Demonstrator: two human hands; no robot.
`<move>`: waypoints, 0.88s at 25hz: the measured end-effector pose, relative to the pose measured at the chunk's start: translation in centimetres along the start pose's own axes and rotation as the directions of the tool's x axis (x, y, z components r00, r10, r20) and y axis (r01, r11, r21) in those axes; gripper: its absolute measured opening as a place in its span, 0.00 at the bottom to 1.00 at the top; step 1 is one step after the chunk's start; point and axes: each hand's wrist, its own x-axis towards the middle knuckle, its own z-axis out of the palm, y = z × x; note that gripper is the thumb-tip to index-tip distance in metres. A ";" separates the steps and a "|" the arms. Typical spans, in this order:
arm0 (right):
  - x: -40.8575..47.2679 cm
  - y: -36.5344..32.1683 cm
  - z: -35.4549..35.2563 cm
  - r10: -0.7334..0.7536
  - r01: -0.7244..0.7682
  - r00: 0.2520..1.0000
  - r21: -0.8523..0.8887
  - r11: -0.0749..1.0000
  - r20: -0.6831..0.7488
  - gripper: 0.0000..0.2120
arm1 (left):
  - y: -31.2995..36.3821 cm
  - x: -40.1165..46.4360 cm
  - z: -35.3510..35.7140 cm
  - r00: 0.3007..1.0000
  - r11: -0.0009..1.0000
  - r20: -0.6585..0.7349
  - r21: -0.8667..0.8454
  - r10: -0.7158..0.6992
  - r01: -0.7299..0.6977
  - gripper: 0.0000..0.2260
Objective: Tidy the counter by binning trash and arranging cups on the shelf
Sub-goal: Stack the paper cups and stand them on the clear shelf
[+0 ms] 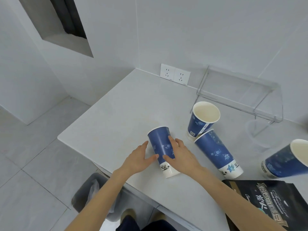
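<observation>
While the toppled blue cup is only loosely flanked by the open left hand and right hand, a roll toward seven o'clock is judged likely.

Both arms bare, no sleeves, no watch, no rings on left hand or right hand. Bottom middle of frame: dark blue trousers and brown shoes, pic a bit blurry there.
</observation>
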 end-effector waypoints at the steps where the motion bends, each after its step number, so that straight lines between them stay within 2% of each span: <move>1: 0.1 0.2 0.0 0.015 -0.015 1.000 0.028 0.999 0.007 0.34 | 0.2 0.4 0.3 1.000 0.998 0.005 -0.057 -0.023 0.024 0.33; 4: 0.5 0.7 0.1 0.085 -0.086 0.996 0.100 0.991 0.021 0.36 | 1.1 1.5 0.6 0.998 0.985 0.005 -0.162 -0.064 0.064 0.32; 8: 1.1 0.8 0.6 0.176 -0.171 0.984 0.205 0.964 -0.007 0.36 | 2.3 2.9 0.5 0.997 0.967 -0.035 -0.249 -0.067 0.056 0.27; 11: 1.2 0.4 0.4 0.190 -0.173 0.981 0.253 0.952 -0.042 0.35 | 2.3 3.7 0.2 0.994 0.943 -0.066 -0.328 -0.083 0.057 0.28; 15: 1.6 -0.7 0.0 0.169 -0.128 0.979 0.296 0.946 -0.117 0.36 | 2.6 4.2 -1.4 0.997 0.856 -0.038 -0.515 -0.069 0.040 0.27; 18: 1.8 -1.9 -1.1 0.142 -0.060 0.967 0.352 0.934 -0.211 0.35 | 3.7 4.4 -3.2 0.997 0.815 -0.077 -0.577 0.009 -0.052 0.26; 22: 1.5 -3.4 -4.5 0.125 0.074 0.914 0.462 0.884 -0.385 0.28 | 6.5 4.2 -6.9 0.963 0.812 -0.205 -0.523 0.176 -0.259 0.26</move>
